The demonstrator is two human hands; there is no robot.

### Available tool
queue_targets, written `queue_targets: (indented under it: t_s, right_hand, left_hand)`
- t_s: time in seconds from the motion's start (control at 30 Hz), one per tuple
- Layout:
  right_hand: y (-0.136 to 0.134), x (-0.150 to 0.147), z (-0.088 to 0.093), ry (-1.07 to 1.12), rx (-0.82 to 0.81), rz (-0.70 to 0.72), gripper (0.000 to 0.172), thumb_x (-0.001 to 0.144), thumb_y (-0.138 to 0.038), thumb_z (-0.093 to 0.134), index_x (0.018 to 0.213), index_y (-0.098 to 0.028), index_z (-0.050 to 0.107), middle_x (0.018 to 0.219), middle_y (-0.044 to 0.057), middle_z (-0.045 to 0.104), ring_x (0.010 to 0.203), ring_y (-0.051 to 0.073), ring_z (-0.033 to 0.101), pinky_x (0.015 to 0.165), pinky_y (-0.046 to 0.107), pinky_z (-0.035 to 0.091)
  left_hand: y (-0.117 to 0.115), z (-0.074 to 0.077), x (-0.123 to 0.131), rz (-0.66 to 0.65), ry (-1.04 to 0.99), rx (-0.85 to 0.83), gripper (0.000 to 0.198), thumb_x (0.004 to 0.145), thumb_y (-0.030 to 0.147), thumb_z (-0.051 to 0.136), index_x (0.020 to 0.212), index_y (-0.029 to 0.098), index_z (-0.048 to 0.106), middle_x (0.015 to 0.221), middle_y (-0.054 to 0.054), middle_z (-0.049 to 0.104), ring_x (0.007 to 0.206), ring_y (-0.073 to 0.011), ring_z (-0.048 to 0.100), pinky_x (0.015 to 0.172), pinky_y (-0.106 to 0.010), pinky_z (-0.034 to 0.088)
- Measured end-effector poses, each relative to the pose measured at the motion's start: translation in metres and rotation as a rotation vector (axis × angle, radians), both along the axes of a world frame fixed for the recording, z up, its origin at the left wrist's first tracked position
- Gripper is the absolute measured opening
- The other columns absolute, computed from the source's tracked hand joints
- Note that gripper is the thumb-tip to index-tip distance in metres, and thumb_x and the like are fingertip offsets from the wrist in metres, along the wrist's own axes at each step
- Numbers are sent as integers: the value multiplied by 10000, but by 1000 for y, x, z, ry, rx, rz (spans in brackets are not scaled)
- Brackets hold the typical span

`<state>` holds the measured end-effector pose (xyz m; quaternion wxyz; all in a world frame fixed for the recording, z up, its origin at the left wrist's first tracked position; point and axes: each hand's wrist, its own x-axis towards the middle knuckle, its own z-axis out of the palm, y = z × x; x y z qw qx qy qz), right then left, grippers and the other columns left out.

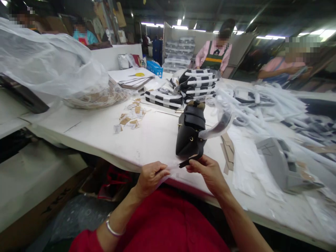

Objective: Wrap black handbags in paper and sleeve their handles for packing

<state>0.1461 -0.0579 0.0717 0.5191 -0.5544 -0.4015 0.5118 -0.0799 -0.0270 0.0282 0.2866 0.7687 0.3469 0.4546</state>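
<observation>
A black handbag (188, 134) with gold fittings lies on the white table near its front edge. From its right side sticks out a handle (217, 126) wrapped in white film. My right hand (207, 171) pinches a black strap end (187, 161) just in front of the bag. Left of it, my left hand (152, 177) is closed on a piece of thin white film (172, 170) at the table edge. How far the film reaches between my hands is hard to make out.
Small paper tags (131, 117) lie scattered left of the bag. Behind it are stacked black-and-white wrapped pieces (198, 84). Film-wrapped strips (244, 157) and a grey tape dispenser-like block (278, 162) lie right. A big plastic bag (60, 66) stands left. Co-workers (214, 54) work beyond.
</observation>
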Motion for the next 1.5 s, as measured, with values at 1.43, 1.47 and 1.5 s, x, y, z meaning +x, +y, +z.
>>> queue_targets:
  t_s: [1.43,1.47,1.5]
  right_hand:
    - [-3,36,2,-37,21,-42,446,754,-562,753,946,-160,725,901,88,724,795,218,672,702,345,556]
    - [-3,32,1,-4,14,10,440,762,-554,750,959,-162,724,909,87,726,798,221,674,705,351,558]
    - [-4,28,0,35,12,53,433,780,-549,735,977,-163,722,914,87,726,804,225,677,714,360,559]
  left_hand:
    - [21,33,105,36,-108,-382,142,947,343,419,883,218,443,693,7,584,592,-159,589,534,-255,422]
    - [20,31,105,25,-140,-413,147,951,351,418,892,218,442,690,12,579,583,-155,587,526,-251,426]
    - [19,30,105,16,-187,-453,157,956,363,418,904,217,441,693,16,578,578,-150,589,520,-247,436]
